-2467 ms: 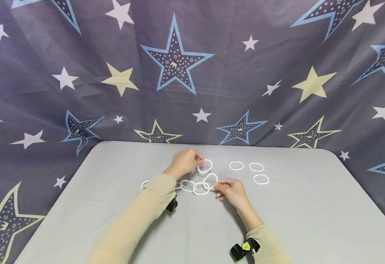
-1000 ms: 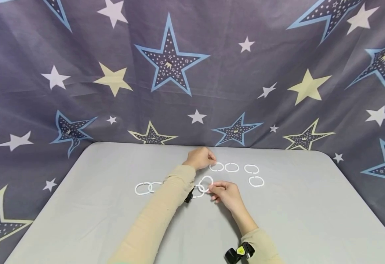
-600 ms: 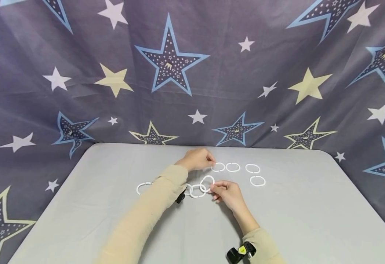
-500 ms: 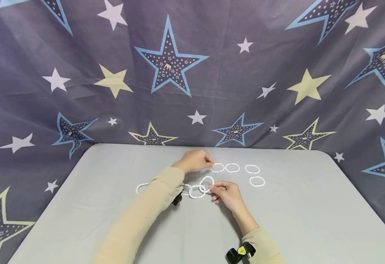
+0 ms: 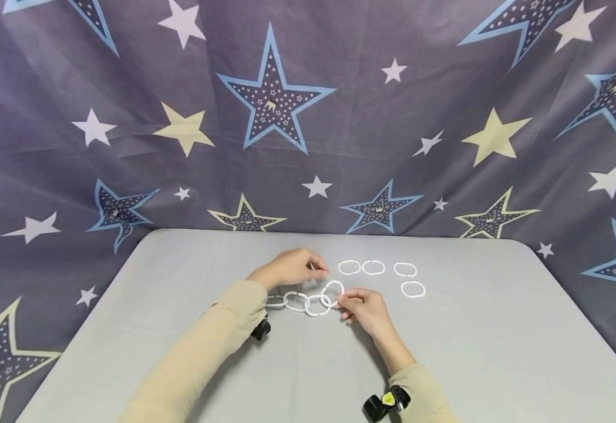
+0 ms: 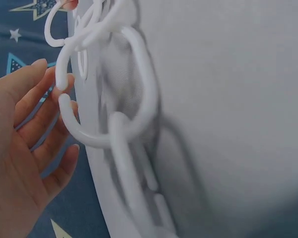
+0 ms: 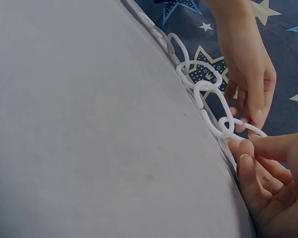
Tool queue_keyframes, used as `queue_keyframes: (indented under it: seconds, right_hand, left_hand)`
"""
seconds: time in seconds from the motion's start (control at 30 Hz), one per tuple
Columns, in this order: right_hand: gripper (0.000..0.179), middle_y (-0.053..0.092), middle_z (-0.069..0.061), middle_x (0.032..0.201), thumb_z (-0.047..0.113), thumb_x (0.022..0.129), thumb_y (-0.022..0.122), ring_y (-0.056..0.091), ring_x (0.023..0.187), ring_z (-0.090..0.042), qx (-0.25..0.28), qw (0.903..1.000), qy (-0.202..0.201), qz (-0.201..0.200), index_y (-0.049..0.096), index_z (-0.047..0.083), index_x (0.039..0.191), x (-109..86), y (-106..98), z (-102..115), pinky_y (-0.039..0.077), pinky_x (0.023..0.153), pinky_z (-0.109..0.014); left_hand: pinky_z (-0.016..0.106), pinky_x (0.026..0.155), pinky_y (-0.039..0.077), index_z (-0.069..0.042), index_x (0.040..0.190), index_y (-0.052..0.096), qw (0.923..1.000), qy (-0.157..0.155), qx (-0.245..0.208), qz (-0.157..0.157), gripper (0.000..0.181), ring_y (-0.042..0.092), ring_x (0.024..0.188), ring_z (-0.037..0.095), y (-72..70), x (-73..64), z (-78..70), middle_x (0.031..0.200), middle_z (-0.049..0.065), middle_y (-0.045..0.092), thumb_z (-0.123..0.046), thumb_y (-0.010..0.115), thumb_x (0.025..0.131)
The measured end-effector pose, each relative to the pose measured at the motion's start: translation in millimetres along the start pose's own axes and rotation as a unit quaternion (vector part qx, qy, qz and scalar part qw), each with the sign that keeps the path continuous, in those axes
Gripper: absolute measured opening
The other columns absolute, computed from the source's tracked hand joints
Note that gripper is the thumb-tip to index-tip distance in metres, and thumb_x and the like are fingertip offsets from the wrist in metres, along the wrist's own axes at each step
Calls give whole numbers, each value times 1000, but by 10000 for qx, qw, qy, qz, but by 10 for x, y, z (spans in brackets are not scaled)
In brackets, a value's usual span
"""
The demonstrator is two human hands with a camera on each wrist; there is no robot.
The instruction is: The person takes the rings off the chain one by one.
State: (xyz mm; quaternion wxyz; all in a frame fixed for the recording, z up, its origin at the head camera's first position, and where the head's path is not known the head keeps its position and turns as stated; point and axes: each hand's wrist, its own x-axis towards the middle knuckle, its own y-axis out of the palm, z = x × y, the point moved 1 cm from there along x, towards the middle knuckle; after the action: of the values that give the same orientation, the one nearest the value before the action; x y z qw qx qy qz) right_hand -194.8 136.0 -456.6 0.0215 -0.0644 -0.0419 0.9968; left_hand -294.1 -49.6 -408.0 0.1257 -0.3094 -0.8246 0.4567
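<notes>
A chain of white plastic links (image 6: 148, 94) runs across the table, its left part hidden under the left sleeve in the head view. My right hand (image 5: 369, 314) pinches the chain's end link (image 5: 334, 282) between thumb and fingertips, tilting it up. Just behind the chain hovers my left hand (image 5: 292, 267), fingers loosely bent and holding nothing. In the left wrist view those relaxed fingers (image 6: 52, 131) sit beside a link with a gap in its side. The right wrist view shows the thumb and index finger on the end link, with the left hand close above.
Several loose white links lie on the grey table (image 5: 477, 329) at the back right: one link (image 5: 349, 261) beside a second link (image 5: 373, 274), then a third link (image 5: 405, 276) with another link (image 5: 413, 282) in front. A star-patterned curtain (image 5: 350, 141) hangs behind the table's far edge.
My left hand carried a loose link to the right, laid it beside the other loose ones, let go and drew back left. My right hand has kept its pinch on the end link.
</notes>
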Motion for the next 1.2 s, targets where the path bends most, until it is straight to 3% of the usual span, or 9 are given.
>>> queue_keyframes:
  seconds: [0.2, 0.53, 0.93, 1.2]
  right_hand:
    - [15, 72, -16, 77, 1, 88, 70, 59, 50, -11, 10, 10000, -15, -6, 70, -11, 97, 8, -5, -11, 50, 48, -21]
    - [15, 72, -16, 77, 1, 88, 69, 58, 50, -11, -23, 10000, -27, -13, 69, -11, 97, 12, 1, -15, 49, 47, -21]
    - [16, 72, -16, 76, 1, 89, 69, 58, 49, -10, -89, 9999, -47, -17, 68, -12, 97, 11, 7, -13, 49, 47, -20]
    - [16, 72, -14, 75, 1, 89, 69, 59, 50, -11, -98, 9999, -45, 25, 69, -12, 98, 3, 14, -2, 49, 48, -21]
  left_hand:
    - [30, 75, 48, -21, 106, 76, 9999, 17, -130, 39, 18, 58, 71, 6, 12, -123, 50, 85, -12, 69, -32, 68, 94]
    - [28, 76, 48, -25, 94, 76, 9995, -83, -168, 247, 10, 59, 76, 2, 81, -312, 16, 82, -17, 68, -33, 70, 92]
    - [31, 72, 46, -30, 83, 74, 9981, -201, 569, -157, 8, 55, 67, 3, 176, -379, -82, 72, -20, 62, -36, 74, 88]
    - [32, 68, 44, -29, 83, 75, 9970, -168, 624, -432, 5, 53, 65, 4, 206, -421, -118, 70, -20, 61, -31, 75, 87]
